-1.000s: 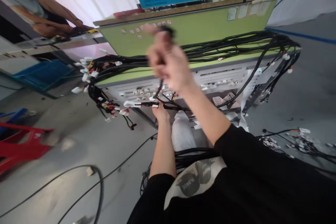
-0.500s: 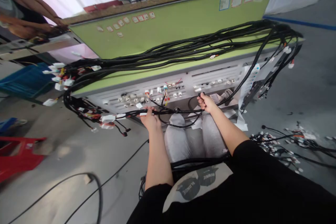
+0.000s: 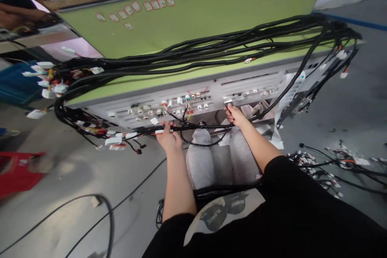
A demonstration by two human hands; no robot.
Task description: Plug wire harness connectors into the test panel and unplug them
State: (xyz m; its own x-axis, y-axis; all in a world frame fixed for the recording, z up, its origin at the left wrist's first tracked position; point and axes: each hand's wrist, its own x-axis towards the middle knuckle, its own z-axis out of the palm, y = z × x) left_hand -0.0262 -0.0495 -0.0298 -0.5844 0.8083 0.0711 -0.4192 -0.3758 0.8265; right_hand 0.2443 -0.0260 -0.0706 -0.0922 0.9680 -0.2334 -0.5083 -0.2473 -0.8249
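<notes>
My left hand (image 3: 169, 138) is closed around a black wire harness (image 3: 198, 126) in front of the test panel (image 3: 216, 84). White connectors (image 3: 116, 140) hang from the harness to the left of that hand. My right hand (image 3: 235, 115) pinches a dark connector (image 3: 229, 105) against a white socket (image 3: 227, 100) on the panel; whether it is seated I cannot tell. Further left, white plugs (image 3: 179, 100) with coloured wires sit in panel sockets. A thin cable loop (image 3: 201, 145) droops between my hands.
A thick bundle of black harnesses (image 3: 181, 61) lies along the green ledge (image 3: 145, 82). More harnesses (image 3: 320, 169) lie on the floor at right. A red stool (image 3: 22, 173) and a blue crate (image 3: 15, 84) stand at left, near another person's arm (image 3: 22, 15).
My right hand has moved up a little, bringing the dark connector from below the panel's edge to the white socket. My left hand keeps its hold. The view has tilted down.
</notes>
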